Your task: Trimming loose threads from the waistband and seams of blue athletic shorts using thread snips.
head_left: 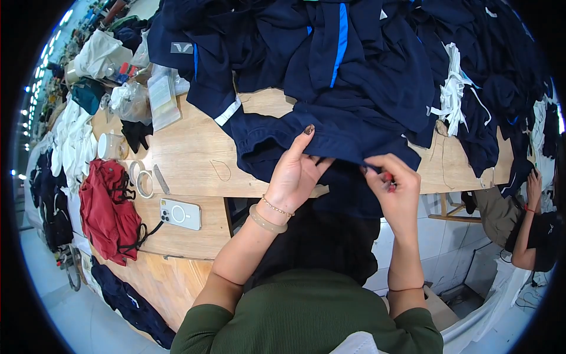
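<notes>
A navy garment with a gathered opening at its left end lies over the table's near edge. My left hand, wearing two bracelets, holds its near edge, thumb on top and fingertips partly hidden in the fabric. Just to the right, my right hand pinches the same edge between thumb and forefinger. Its other fingers curl in; small red and grey bits show among them, too small to make out. Dark cloth hangs below the edge, over my lap.
Navy garments with bright blue stripes pile up at the back. At left lie a phone, tape rolls, a red cloth bag and a clear plastic bag. White strips hang at right, near another person's arm.
</notes>
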`<state>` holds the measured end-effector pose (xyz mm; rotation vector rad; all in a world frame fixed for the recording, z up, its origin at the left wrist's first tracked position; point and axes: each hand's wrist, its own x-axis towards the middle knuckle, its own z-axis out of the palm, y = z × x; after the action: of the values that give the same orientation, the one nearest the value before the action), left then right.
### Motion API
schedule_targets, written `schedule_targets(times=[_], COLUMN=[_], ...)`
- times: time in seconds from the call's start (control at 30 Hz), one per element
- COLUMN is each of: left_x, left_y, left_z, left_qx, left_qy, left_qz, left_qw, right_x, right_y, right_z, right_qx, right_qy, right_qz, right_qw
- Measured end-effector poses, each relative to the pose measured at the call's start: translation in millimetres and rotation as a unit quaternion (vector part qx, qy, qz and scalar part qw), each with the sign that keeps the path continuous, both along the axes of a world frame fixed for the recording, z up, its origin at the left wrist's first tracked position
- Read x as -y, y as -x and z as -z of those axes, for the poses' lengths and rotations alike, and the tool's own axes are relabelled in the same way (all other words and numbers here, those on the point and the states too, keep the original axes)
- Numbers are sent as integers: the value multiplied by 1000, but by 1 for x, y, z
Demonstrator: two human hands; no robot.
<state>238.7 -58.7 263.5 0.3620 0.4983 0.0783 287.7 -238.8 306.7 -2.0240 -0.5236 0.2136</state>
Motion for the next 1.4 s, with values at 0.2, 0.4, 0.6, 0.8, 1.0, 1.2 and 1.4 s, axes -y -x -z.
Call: schedule_targets(times=[0.2,0.4,0.6,0.8,1.0,1.2,1.4], left_x=[-7,-5,-4,-2,-3,-5,-4], left_y=[9,17,18,13,11,12,9], left_z=[-18,-31,-34,-42,-44,-45,-45], left_qx=[40,11,-5,-32,-38,-34,-30], left_qy=[-104,-120,-160,-206,-227,-220,-206], left_qz=[-38,-46,-58,-62,-58,-42,-51], left_qw=[993,992,985,976,971,974,977], right_x=[12,-3,-23,-31,-35,-32,-34], right_y=[-12,-36,-43,-43,-46,-50,-49], right_z=[-9,-10,-20,-27,-28,-26,-26], right_qx=[-125,157,293,339,378,357,359], right_qy=[-127,-62,-37,-15,3,-16,-12], right_qz=[-83,-76,-120,-130,-139,-129,-137], right_qw=[981,983,948,932,915,925,923])
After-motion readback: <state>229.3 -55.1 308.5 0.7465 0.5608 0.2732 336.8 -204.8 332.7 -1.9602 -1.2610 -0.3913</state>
